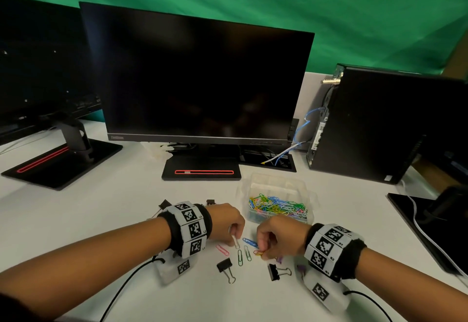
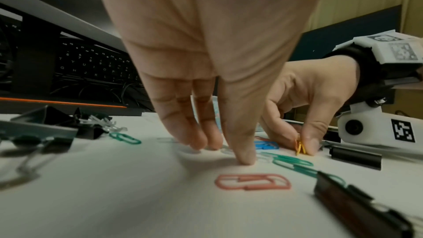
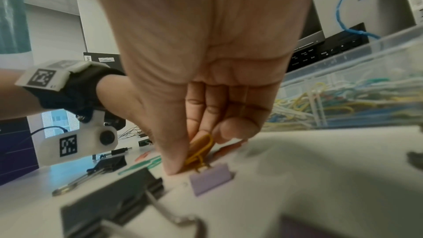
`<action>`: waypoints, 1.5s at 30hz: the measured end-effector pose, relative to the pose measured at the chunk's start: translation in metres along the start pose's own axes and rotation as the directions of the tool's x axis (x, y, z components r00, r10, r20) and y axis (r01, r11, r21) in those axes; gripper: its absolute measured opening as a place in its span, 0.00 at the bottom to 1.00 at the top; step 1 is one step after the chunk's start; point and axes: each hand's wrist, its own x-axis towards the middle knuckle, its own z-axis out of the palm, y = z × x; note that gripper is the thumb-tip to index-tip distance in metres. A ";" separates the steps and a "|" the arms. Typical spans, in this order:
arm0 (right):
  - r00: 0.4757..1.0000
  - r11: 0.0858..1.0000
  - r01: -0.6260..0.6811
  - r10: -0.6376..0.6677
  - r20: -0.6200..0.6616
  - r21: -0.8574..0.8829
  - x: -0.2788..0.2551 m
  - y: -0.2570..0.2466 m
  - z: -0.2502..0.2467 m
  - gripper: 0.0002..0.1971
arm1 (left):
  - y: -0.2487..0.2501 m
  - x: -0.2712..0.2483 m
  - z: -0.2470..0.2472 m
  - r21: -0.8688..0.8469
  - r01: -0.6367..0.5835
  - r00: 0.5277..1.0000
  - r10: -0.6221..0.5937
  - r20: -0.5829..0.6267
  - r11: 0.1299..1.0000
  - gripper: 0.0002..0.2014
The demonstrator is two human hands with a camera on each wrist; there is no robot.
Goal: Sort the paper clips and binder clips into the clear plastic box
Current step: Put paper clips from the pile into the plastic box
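The clear plastic box (image 1: 276, 179) stands right of centre, holding a heap of coloured paper clips (image 1: 277, 207). In front of it my left hand (image 1: 235, 236) curls thumb and fingertips down onto a white paper clip (image 1: 236, 243) on the table. My right hand (image 1: 262, 252) pinches a yellow paper clip (image 3: 201, 149) upright against the table, next to a purple binder clip (image 3: 211, 178). Loose between the hands lie a pink clip (image 1: 222, 250), a blue clip (image 1: 249, 242) and two green clips (image 1: 239, 257). Black binder clips (image 1: 225, 266) (image 1: 274, 271) lie nearer me.
More black binder clips (image 1: 164, 205) sit behind my left wrist. A dark monitor (image 1: 200, 86) on its stand (image 1: 201, 169) is at the back, a computer tower (image 1: 374, 124) at the right, another monitor base (image 1: 63, 162) at the left. Cables run from both wrist units.
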 end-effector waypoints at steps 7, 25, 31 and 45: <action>0.997 1.000 -0.016 0.016 -0.079 0.000 -0.001 0.004 -0.018 0.08 | 0.000 0.001 0.001 -0.022 0.032 0.999 -0.032 0.021 0.999 0.08; 0.902 0.981 -0.190 0.164 -0.399 -0.027 -0.005 0.025 -0.054 0.06 | 0.018 -0.003 0.000 -0.012 -0.112 0.993 0.112 0.033 0.994 0.30; 0.973 0.986 -0.060 0.023 -0.228 -0.156 -0.005 0.012 -0.038 0.06 | 0.017 0.004 0.006 -0.070 -0.134 0.991 0.134 -0.001 0.989 0.19; 0.999 0.974 -0.042 0.044 0.005 -0.221 0.006 0.008 -0.016 0.05 | 0.027 0.005 0.010 0.093 -0.081 0.990 0.069 0.123 0.992 0.13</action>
